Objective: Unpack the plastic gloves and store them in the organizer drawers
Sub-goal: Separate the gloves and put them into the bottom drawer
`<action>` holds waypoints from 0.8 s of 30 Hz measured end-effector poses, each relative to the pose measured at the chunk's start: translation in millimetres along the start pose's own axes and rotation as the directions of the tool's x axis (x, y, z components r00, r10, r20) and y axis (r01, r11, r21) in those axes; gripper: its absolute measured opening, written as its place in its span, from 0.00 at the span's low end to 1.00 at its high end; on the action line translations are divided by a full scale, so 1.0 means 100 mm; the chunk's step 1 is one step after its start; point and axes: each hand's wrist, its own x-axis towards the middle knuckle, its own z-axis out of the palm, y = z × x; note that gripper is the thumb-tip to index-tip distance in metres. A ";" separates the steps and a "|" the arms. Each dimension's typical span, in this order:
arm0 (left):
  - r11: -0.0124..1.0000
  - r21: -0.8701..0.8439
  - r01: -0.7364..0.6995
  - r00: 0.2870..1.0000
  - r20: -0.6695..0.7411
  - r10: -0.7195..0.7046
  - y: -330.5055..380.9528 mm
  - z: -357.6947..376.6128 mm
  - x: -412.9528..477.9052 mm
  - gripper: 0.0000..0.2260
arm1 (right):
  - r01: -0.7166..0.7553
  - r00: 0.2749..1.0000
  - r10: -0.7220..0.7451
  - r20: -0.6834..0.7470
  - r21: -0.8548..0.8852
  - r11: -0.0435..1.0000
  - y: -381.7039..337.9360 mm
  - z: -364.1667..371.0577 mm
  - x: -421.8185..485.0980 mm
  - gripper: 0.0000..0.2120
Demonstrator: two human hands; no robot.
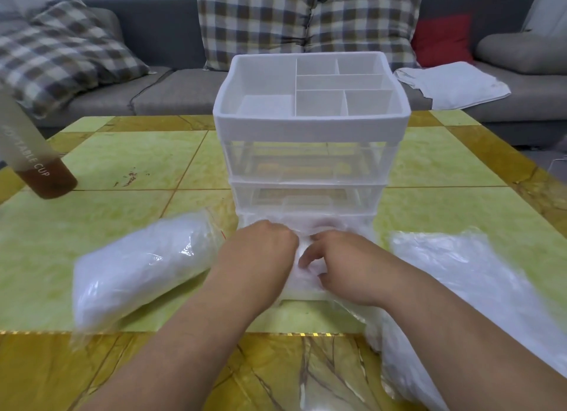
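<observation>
One organizer point(310, 125), three drawers point(306, 165), two glove bags point(138, 266), left hand point(264, 245), right hand point(340, 263)

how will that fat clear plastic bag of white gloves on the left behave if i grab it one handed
Probably soft and squashy: the fat clear plastic bag of white gloves bulges like a pillow. Likely light for its size, being mostly thin film. Its glossy wrinkled wrap may slip in the fingers.

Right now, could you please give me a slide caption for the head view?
Left hand and right hand tuck clear plastic gloves into the open bottom drawer of the white plastic organizer.
</observation>
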 end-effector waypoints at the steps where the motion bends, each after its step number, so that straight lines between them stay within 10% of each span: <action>1: 0.999 0.019 0.041 0.999 -0.001 -0.041 -0.03 0.02 0.01 0.11 | 0.001 1.000 -0.001 -0.003 0.009 1.000 0.00 0.00 0.00 0.19; 11: 0.963 0.209 0.170 0.982 0.047 -0.183 0.11 -0.16 0.04 0.09 | -0.032 0.999 0.032 0.013 0.041 0.999 0.01 -0.01 0.01 0.20; 24: 0.971 -0.233 0.052 0.966 0.258 0.011 0.03 0.16 0.20 0.29 | -0.044 0.999 0.044 -0.010 -0.024 0.999 -0.07 -0.16 -0.07 0.14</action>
